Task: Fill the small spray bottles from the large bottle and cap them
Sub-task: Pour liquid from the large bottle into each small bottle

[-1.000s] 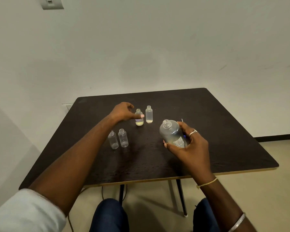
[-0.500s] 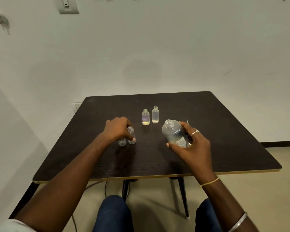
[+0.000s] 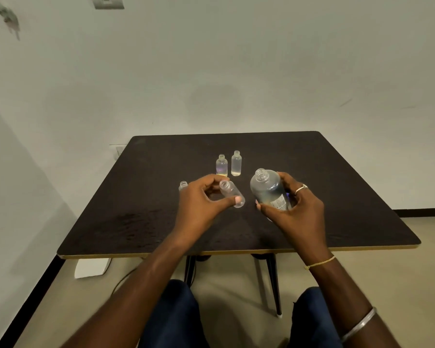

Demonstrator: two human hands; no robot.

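one large bottle [image 3: 266, 189], uncapped, above the table [image 3: 337, 184], gripped by curled right hand [image 3: 299, 212]; white label [image 3: 279, 204] print too small to read. four smaller, all uncapped: tilted small bottle [image 3: 230, 194] pinched in left hand [image 3: 199, 204], upright pair [image 3: 221, 165] standing behind, fourth bottle [image 3: 183, 185] half hidden beyond left knuckles.

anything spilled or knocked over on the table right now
No spill shows. The left hand holds one small spray bottle tilted and the right hand holds the open large bottle; two more small bottles stand upright behind. A mottled patch near left on the table may be only sheen.
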